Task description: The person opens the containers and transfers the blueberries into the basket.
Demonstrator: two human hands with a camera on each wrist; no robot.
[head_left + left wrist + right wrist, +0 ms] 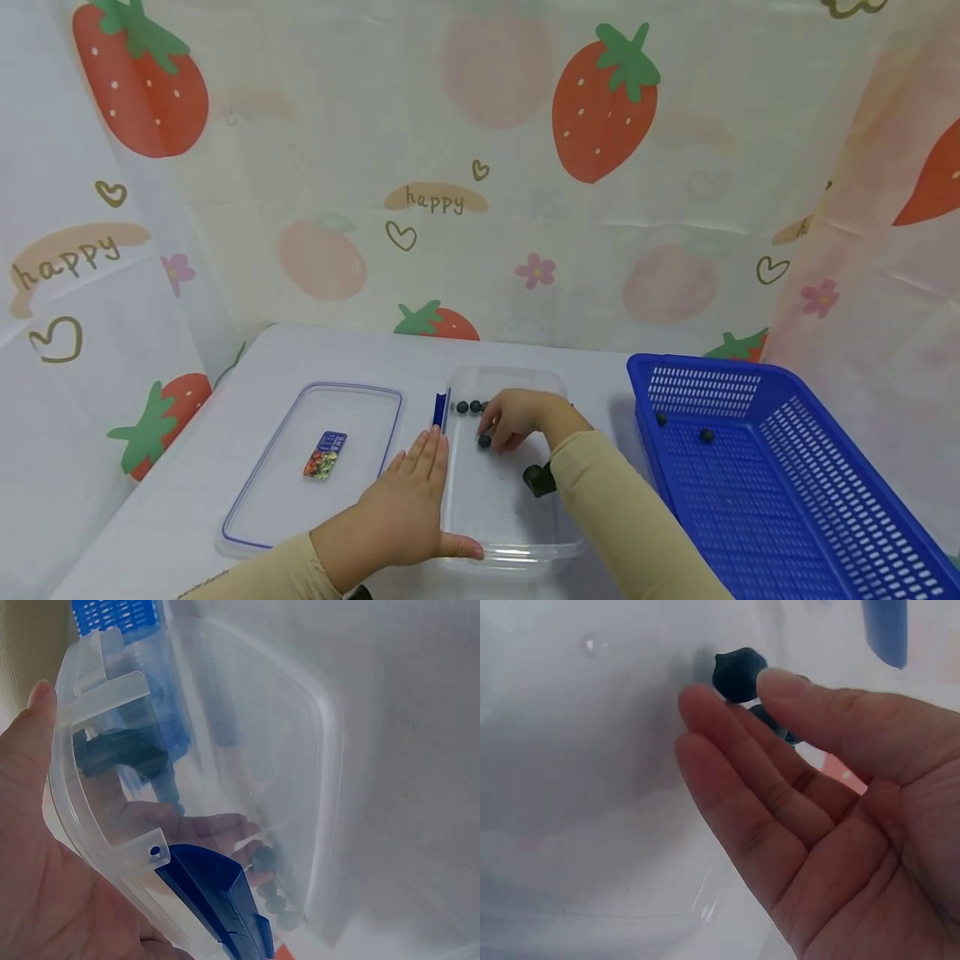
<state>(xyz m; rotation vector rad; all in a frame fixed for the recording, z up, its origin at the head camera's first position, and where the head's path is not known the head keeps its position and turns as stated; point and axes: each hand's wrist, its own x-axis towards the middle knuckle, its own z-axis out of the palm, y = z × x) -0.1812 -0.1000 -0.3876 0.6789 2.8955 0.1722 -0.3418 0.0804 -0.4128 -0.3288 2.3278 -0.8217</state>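
A clear plastic box [517, 508] stands on the table with a blue clip on its left side. Along that side lies my left hand [408, 508], fingers straight, thumb at the near rim. Inside the box, my right hand [517, 419] pinches a dark blueberry [739, 675] between thumb and fingertip, low over the floor. Several other blueberries [462, 407] form a row at the box's far end, partly hidden behind the right hand. Through the box wall, the left wrist view shows the right hand and the dark blueberries [275, 901], blurred.
To the left lies the clear lid [277, 492] with a blue seal and a colourful label [326, 455]. On the right stands a blue perforated basket [735, 517] holding two blueberries [707, 435]. A strawberry-print cloth [525, 217] hangs behind the white table.
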